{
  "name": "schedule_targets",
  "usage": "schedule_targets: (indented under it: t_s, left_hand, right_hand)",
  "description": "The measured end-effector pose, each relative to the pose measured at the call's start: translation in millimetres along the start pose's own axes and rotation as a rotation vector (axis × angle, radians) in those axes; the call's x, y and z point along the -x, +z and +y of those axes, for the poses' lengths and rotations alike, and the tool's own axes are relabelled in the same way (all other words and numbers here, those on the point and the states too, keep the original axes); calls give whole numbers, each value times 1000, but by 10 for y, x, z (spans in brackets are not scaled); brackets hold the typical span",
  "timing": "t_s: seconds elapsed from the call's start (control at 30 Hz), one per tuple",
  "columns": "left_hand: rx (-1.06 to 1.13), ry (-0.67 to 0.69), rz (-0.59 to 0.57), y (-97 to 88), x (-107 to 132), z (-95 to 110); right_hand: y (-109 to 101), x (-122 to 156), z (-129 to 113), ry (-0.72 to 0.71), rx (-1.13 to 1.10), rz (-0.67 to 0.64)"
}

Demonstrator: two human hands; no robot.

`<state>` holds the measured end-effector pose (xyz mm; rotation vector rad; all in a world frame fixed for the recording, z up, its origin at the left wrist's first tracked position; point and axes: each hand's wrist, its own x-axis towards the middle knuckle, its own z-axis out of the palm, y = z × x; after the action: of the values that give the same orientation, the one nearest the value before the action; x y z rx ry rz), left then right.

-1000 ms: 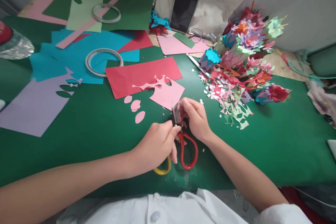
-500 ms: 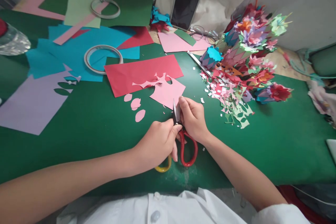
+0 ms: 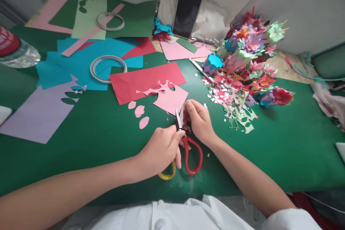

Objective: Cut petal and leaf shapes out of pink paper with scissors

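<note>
My left hand (image 3: 159,147) is closed round the middle of a pair of scissors (image 3: 179,120), near the pivot. The blades point away from me and stand slightly apart; one handle loop is red, the other yellow. Right beside the blades, my right hand (image 3: 198,120) is closed with thumb and finger pinched. What it pinches is hidden, though pinkish bits show beneath its fingers. Just beyond the blade tips lies a pink paper sheet (image 3: 172,99) with curved cutouts. Several pink paper petals (image 3: 143,122) lie left of it, and a red paper strip (image 3: 145,81) lies partly under it.
Purple paper (image 3: 40,115), blue paper (image 3: 78,68) and tape rolls (image 3: 95,77) are at left, with a bottle (image 3: 24,55) beyond. Paper flowers (image 3: 253,43), scraps (image 3: 234,106) and a cutter (image 3: 201,70) lie at right. A phone (image 3: 190,3) stands behind glasses (image 3: 199,39).
The head view has shifted slightly, bringing more of the bottle into sight. The scissors' blades look a little farther apart. Both hands stay almost in place.
</note>
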<state>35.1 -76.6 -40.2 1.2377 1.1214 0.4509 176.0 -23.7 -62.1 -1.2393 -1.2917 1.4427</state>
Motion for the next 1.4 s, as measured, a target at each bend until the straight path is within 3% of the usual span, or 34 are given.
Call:
schedule_targets:
  t_s: [0.17,0.37,0.5,0.63,0.8,0.93,1.17,1.4]
  left_hand:
    - [2,0,15,-5,10,19]
    - [-16,13,35,11,7,-2]
    - [-51,0,37,11,0,13]
    - [-75,5,20,23,0,32]
    - [-44,-5,-11,29,9,43]
    - [7,-19,1,22,29,39]
    - [169,-27,6,-67,34,41]
    - [216,88,33,-258,64,161]
  right_hand:
    - [-22,42,13,-60,10,-89]
    - [-8,52,-13,-239,402,-30]
    - [20,42,-4,-299,517,20]
    - [62,16,30,-216,449,100]
    - [68,-38,24,-6,105,148]
    - [39,-47,10,37,-92,131]
    - [-5,23,25,31,-59,65]
    - [-47,86,-65,18,31,16]
